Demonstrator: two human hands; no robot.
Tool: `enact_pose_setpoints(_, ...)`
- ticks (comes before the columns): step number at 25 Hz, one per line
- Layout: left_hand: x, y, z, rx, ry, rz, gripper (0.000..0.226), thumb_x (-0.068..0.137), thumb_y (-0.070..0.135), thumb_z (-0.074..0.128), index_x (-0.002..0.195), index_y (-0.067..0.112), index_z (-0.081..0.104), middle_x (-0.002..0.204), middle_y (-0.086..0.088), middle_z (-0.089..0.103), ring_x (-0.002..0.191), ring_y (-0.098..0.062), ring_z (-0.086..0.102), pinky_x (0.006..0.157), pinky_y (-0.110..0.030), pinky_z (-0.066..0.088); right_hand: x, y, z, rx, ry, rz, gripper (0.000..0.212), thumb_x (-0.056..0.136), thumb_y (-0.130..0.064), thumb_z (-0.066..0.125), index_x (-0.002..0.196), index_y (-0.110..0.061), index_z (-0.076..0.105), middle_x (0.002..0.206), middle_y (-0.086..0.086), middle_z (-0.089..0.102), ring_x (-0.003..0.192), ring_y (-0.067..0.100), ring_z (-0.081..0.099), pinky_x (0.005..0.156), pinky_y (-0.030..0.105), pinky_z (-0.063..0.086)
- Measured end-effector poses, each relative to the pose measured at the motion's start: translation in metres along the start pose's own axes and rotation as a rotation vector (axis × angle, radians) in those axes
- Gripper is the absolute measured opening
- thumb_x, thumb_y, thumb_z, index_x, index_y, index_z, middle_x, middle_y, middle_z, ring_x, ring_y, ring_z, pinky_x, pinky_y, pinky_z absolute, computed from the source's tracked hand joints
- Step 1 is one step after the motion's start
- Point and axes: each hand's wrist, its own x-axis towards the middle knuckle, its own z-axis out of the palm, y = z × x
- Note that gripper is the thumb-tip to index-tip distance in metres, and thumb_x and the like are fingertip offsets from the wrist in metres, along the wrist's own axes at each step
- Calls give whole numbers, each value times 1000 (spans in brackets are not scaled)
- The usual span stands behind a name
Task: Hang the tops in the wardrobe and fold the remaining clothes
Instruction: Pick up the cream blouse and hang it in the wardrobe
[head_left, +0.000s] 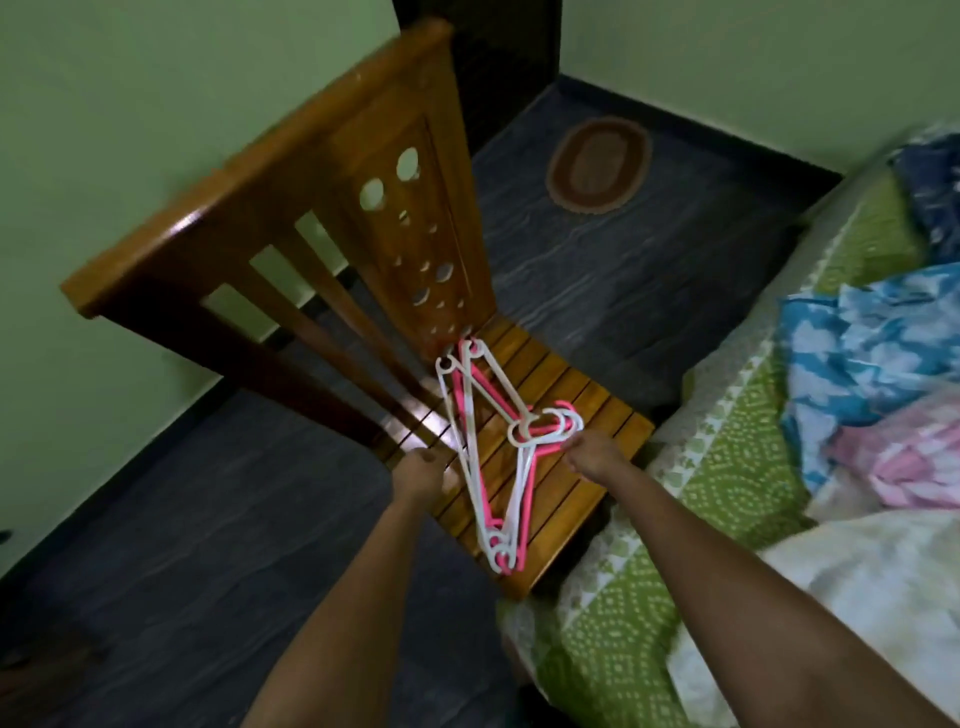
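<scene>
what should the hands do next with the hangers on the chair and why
Probably lift one hanger free with the right hand, which already touches the hooks of the hangers lying stacked on the chair; the clothes wait on the bed.

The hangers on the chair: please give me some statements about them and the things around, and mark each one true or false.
1. The hangers lie on the wooden chair's slatted seat. True.
2. All of them are blue. False: they are pink and white.
3. The right hand is at the hanger hooks. True.
4. The left hand holds a shirt. False: it is at the seat's edge, with no garment.
5. Clothes lie on the bed. True.
</scene>
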Motion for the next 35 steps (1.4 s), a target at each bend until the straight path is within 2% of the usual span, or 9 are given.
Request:
enact_pose_setpoints(3, 72, -5, 30, -22, -117, -47, 32, 98, 16, 45, 120, 0, 60, 127, -17, 59, 117, -34, 55, 95, -31, 45, 66, -11, 45, 101, 172, 84, 29, 98, -10, 45, 124, -5, 55, 124, 17, 59, 110, 31, 58, 84, 34, 48)
enact_pose_setpoints(6, 168, -42, 85, -135, -256, -131, 32, 85, 39, 54, 103, 16, 66, 113, -17, 67, 95, -33, 67, 83, -49, 56, 115, -5, 68, 140, 376, 186, 35, 98, -11, 45, 132, -2, 42, 134, 20, 47, 111, 32, 57, 78, 31, 46)
enact_pose_setpoints(11, 166, -18, 97, -138, -67, -77, 27, 97, 14, 51, 122, 5, 50, 116, -14, 59, 86, -17, 58, 63, -22, 49, 155, 20, 82, 132, 386, 275, 39, 99, -11, 40, 136, 2, 40, 139, 21, 40, 123, 33, 44, 74, 14, 30)
enact_pose_setpoints(15, 144, -20, 98, -149, -77, -103, 29, 102, 32, 39, 86, 9, 51, 94, -20, 62, 68, -18, 56, 64, -26, 50, 125, 21, 72, 289, 501, 76, 36, 103, -24, 40, 127, -1, 52, 125, 17, 49, 109, 31, 53, 69, 16, 32)
enact_pose_setpoints(19, 112, -6, 127, -47, 17, 126, 38, 101, 33, 36, 97, 2, 58, 90, -18, 66, 85, -36, 63, 80, -45, 53, 81, 49, 42, 699, 551, -53, 33, 103, -35, 37, 108, -6, 51, 82, 7, 67, 79, 27, 64, 63, 29, 41)
enact_pose_setpoints(23, 11, 44, 194, -147, -148, 298, 26, 101, 14, 40, 87, -1, 56, 72, -13, 58, 68, -29, 56, 61, -25, 51, 33, 126, -15, 1119, 570, -39, 29, 102, -30, 41, 94, -5, 53, 67, 8, 65, 52, 14, 65, 48, 26, 50)
enact_pose_setpoints(25, -33, 53, 257, -126, -276, 337, 28, 99, 15, 46, 74, 8, 56, 69, -16, 59, 64, -32, 57, 64, -31, 55, -2, 183, -52, 1164, 627, -44, 21, 101, -19, 44, 94, -2, 55, 60, 0, 64, 46, 5, 61, 42, 17, 44)
enact_pose_setpoints(29, -116, 42, 403, 302, -485, 491, 34, 84, 41, 57, 75, 9, 63, 88, -26, 68, 85, -40, 67, 77, -47, 55, -86, 332, -128, 1232, 769, 45, 17, 98, -11, 50, 81, -11, 52, 51, -8, 63, 40, -1, 52, 40, 13, 29)
enact_pose_setpoints(35, -240, 68, 557, 1008, -639, 1346, 43, 99, 33, 44, 137, 13, 43, 147, -3, 37, 126, -26, 42, 103, -38, 35, -178, 547, -203, 1300, 945, 186, 24, 101, -19, 45, 79, -15, 53, 50, -3, 62, 35, 2, 34, 39, 15, 23)
